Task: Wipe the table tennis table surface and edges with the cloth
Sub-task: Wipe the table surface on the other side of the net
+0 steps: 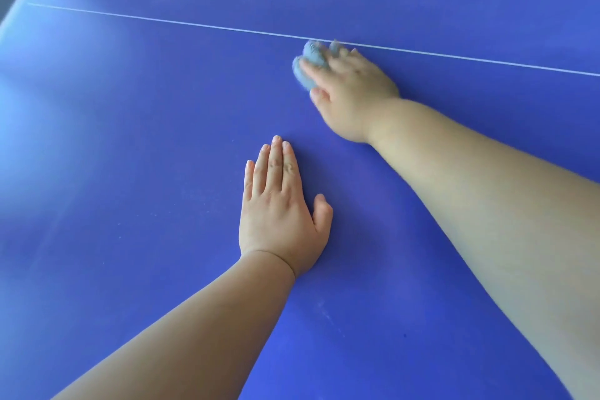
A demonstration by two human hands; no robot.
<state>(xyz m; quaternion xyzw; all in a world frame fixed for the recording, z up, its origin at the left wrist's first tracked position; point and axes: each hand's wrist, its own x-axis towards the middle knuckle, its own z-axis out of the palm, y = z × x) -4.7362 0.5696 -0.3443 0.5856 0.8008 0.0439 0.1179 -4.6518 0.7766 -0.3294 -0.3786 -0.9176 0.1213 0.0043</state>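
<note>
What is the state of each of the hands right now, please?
Left hand: open, flat on the table.
Right hand: on the cloth; blurred, so its grip cannot be told.

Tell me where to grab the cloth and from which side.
Pinch the bunched lobe of the cloth that bulges out past the fingertips of the right hand, coming from the left and from above. That hand covers its right and near parts, and the wad stands proud of the table there.
</note>
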